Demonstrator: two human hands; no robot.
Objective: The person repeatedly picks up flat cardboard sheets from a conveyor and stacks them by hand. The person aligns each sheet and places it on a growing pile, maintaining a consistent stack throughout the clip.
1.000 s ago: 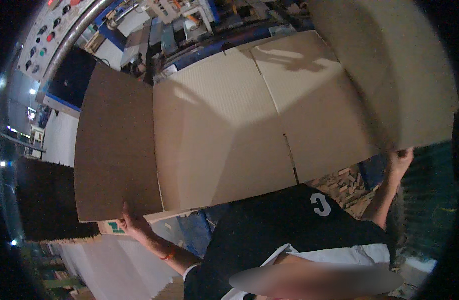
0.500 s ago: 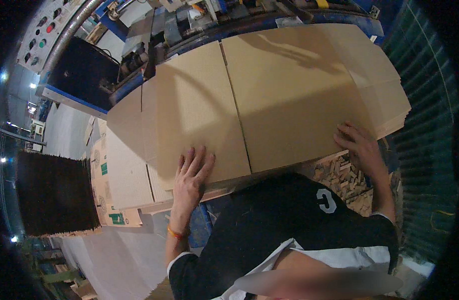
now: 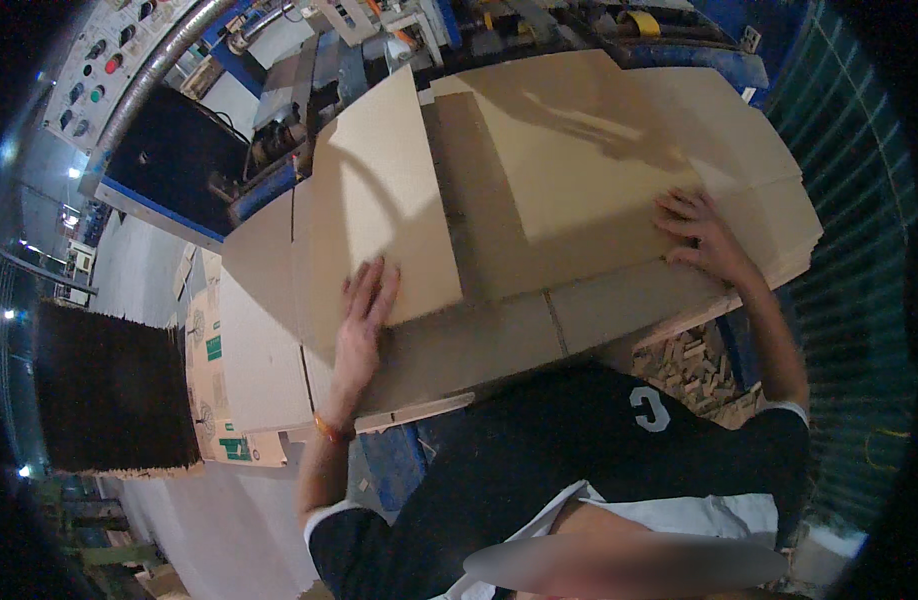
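A flat brown cardboard box blank (image 3: 589,190) lies on a stack of similar sheets in front of me. Its left panel (image 3: 384,190) slants up and stands apart from the broad right panel by a shadowed gap. My left hand (image 3: 364,320) rests with outstretched fingers on the near left edge of that raised panel; its thumb is hidden. On the right panel's right end my right hand (image 3: 704,240) lies with its fingers spread. Between me and the blank, a strip of the cardboard sheet below (image 3: 479,345) shows.
Beyond the stack stands a blue machine with metal rollers and bars (image 3: 364,85). A control panel with buttons (image 3: 109,65) is at the far left. Printed cardboard (image 3: 234,400) lies left of the stack, beside a dark stack (image 3: 114,390). Cardboard scraps (image 3: 684,370) lie below; a green corrugated wall (image 3: 849,250) is right.
Both hands have moved away from me with the top blank. Its left panel has tilted up and parted from the right panel, and the sheet below now shows along the near side.
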